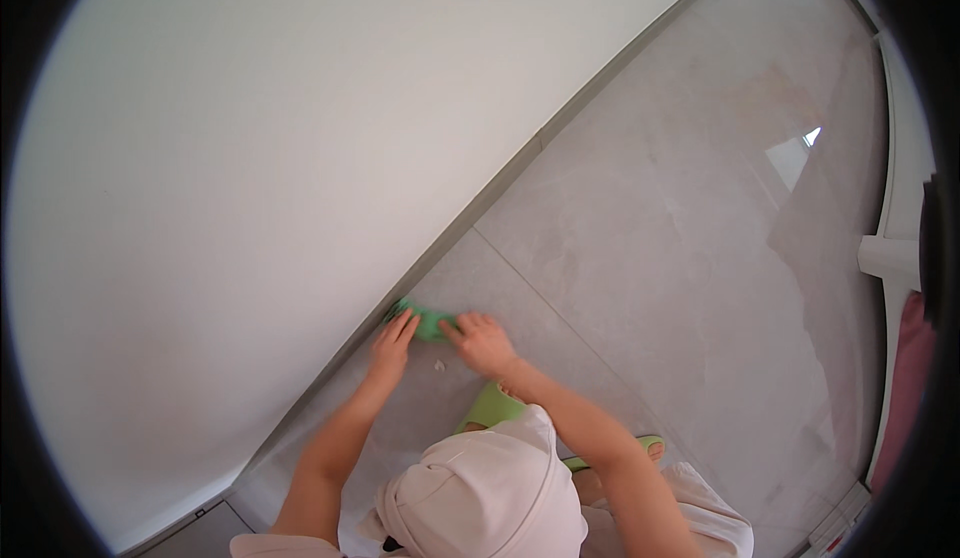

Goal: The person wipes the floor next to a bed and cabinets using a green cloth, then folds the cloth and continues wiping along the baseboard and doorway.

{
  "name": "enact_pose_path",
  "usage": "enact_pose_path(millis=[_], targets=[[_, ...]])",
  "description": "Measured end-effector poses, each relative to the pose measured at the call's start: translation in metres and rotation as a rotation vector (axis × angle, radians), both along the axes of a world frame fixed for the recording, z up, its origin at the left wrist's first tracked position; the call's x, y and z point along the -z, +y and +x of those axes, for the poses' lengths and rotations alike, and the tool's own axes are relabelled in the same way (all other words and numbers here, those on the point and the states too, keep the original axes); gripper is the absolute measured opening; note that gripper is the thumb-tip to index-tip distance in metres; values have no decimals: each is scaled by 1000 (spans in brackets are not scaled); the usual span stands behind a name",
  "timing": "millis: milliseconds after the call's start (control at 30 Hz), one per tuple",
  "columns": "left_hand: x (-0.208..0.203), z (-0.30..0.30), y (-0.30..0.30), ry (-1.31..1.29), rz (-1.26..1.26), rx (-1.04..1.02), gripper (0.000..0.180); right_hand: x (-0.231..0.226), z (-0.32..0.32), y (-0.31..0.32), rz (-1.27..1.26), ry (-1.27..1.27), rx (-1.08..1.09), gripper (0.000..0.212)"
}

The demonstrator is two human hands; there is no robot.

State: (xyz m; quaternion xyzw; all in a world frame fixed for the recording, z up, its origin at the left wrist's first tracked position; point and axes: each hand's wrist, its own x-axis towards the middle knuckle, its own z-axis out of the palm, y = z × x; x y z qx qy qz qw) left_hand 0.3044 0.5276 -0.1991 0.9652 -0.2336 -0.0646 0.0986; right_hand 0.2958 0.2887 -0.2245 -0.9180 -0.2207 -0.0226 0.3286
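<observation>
A small, bright green, soft-looking piece (430, 325) is stretched low over the floor tiles, close to the foot of the white wall. Whether it is cloth or thin plastic I cannot tell. My left hand (396, 340) is closed on its end nearest the wall, beside the skirting. On the other end, my right hand (482, 344) pinches it with the thumb toward the middle. A tiny whitish scrap (440, 365) lies on the floor just below the green piece. Parts of the fingers are hidden by the hands themselves.
The white wall (250, 158) with its grey skirting (500, 184) runs diagonally along the left. My feet in green slippers (490, 408) stand close behind my hands on grey floor tiles (640, 208). White furniture (890, 256) with pink fabric (903, 378) borders the right.
</observation>
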Motion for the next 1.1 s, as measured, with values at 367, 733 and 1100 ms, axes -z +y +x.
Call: enact_pose_path(millis=[367,733,1100], targets=[[23,10,-113,-31,-99,-185,40,25,106,-94,-173,-245,-188,17],[53,163,-434,-153,-299,431,43,10,79,-391,-386,-154,681,32],[48,86,-237,-69,-156,546,63,11,-42,-200,-131,32,598,48]])
